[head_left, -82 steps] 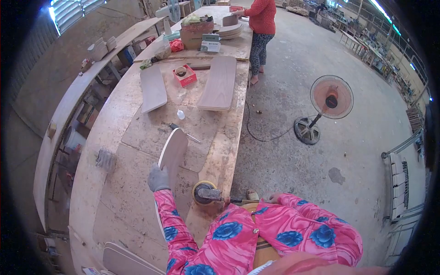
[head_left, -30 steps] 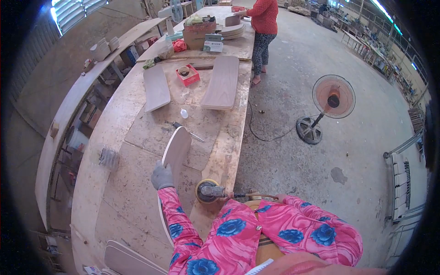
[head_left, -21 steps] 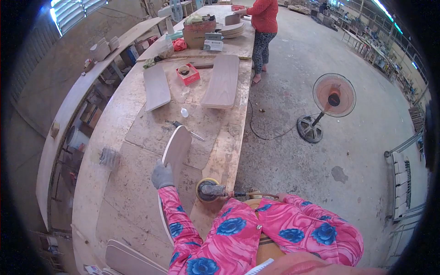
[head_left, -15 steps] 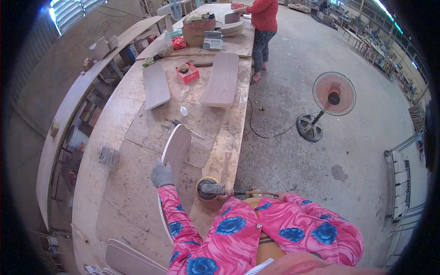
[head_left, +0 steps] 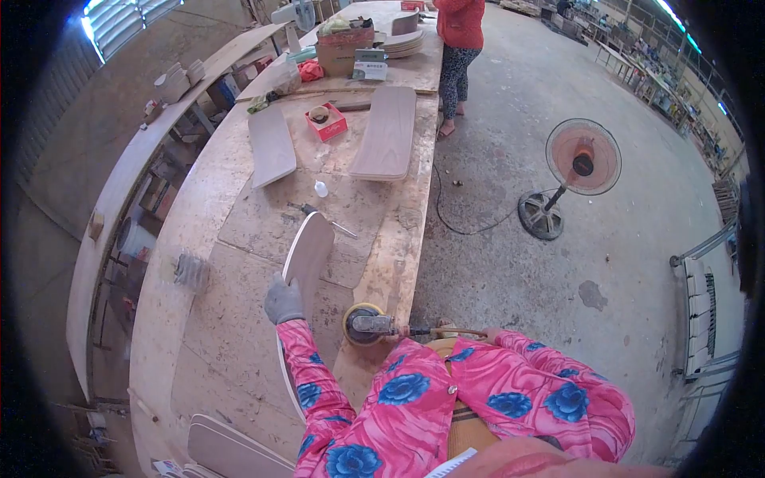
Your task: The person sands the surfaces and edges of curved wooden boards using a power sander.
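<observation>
My left hand (head_left: pixel 284 299), in a grey glove, is closed on the edge of a curved wooden panel (head_left: pixel 312 248) that stands on its long edge on the workbench. Part of the panel is hidden behind my left sleeve. A round orbital sander (head_left: pixel 365 325) rests at the bench's near right edge, in front of my body. Its hose (head_left: pixel 454 330) runs right toward my right hand (head_left: pixel 493 336), which shows only in small part at the cuff; its fingers are hidden.
Two curved panels (head_left: pixel 272 147) (head_left: pixel 386 131) lie farther up the bench (head_left: pixel 227 299), with a red box (head_left: pixel 327 123) between them. A small white bottle (head_left: pixel 320 189) and a metal tool (head_left: pixel 341 229) lie nearer. More panels (head_left: pixel 231 446) are at bottom left. A pedestal fan (head_left: pixel 583 163) and a person (head_left: pixel 460 32) stand right of the bench.
The person at the far end has drawn an arm back from the bench. My view has shifted slightly; my left hand stays on the panel and the sander remains at the bench edge.
</observation>
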Demonstrator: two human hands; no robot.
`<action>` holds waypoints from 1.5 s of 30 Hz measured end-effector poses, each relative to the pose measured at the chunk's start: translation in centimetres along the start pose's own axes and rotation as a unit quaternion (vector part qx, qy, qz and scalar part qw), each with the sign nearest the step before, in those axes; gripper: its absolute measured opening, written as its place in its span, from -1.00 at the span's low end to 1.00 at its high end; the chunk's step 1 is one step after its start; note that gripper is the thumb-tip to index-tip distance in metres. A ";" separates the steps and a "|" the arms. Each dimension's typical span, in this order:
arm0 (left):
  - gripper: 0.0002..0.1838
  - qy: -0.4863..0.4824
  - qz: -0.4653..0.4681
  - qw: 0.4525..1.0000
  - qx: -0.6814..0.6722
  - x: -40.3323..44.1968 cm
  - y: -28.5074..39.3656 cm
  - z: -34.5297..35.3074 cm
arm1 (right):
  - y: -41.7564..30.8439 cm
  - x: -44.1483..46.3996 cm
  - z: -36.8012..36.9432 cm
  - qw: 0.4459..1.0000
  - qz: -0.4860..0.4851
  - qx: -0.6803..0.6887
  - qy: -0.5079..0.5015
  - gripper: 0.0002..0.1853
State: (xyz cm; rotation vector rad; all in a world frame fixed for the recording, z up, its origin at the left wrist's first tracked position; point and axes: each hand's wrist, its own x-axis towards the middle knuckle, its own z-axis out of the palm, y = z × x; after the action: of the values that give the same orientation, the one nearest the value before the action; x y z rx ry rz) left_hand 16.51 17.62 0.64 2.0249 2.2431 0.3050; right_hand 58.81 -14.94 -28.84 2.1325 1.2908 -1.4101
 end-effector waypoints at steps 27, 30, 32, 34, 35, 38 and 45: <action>-0.60 0.024 -0.007 1.000 -0.008 0.0 -0.1 0.4 | 0.5 -0.1 0.3 0.999 -0.026 -0.019 0.000 -0.24; -0.60 0.022 -0.007 1.000 -0.009 0.0 -0.1 0.3 | 0.1 -0.5 -0.1 1.000 -0.022 -0.020 0.001 -0.24; -0.61 0.016 -0.006 1.000 0.007 0.0 -0.1 0.4 | -0.7 -1.9 -1.0 1.000 -0.019 -0.023 0.001 -0.25; -0.62 0.011 -0.005 1.000 0.024 0.0 0.1 0.3 | -1.6 -4.1 -2.4 0.999 -0.003 0.041 -0.005 -0.24; -0.62 0.004 -0.006 1.000 0.020 -0.1 0.3 -0.1 | -1.6 -4.3 -2.5 0.999 -0.004 0.041 -0.005 -0.24; -0.62 -0.003 -0.007 1.000 0.017 0.0 0.0 0.0 | 2.5 -3.4 -0.2 0.995 -0.007 0.080 0.060 -0.29; -0.62 0.005 -0.004 1.000 0.018 -0.2 0.2 -0.1 | 8.2 -3.3 4.7 0.999 0.013 0.035 0.023 -0.15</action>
State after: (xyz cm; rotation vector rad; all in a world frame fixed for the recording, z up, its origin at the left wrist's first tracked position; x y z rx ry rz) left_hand 16.69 17.43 0.79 2.0362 2.2788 0.2756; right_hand 62.11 -24.35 -30.25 2.2311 1.2416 -1.4238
